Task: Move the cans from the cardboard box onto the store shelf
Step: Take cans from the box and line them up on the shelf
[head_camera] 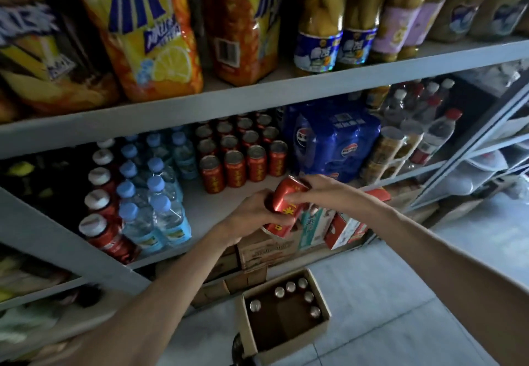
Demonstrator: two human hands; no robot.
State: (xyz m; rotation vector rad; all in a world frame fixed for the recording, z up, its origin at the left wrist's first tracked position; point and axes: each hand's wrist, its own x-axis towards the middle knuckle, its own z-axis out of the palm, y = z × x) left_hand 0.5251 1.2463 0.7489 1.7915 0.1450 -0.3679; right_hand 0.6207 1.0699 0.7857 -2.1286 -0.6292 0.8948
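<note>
1. We hold two red cans just above the front edge of the shelf (pixel 206 214). The upper can (pixel 287 195) is tilted, and the lower can (pixel 277 227) sits directly beneath it.
2. Our right hand (pixel 323 191) curls its fingers over the upper can's top end, thumb across its side.
3. Our left hand (pixel 249 212) curls its fingers round the upper can's left side and clasps the lower can too.
4. Rows of red cans (pixel 237 162) stand farther back on the shelf, between blue-capped bottles (pixel 154 194) and a blue pack (pixel 335 142).
5. The cardboard box (pixel 289 350) on the floor holds six cans (pixel 309 297) along its far and right walls.
</note>
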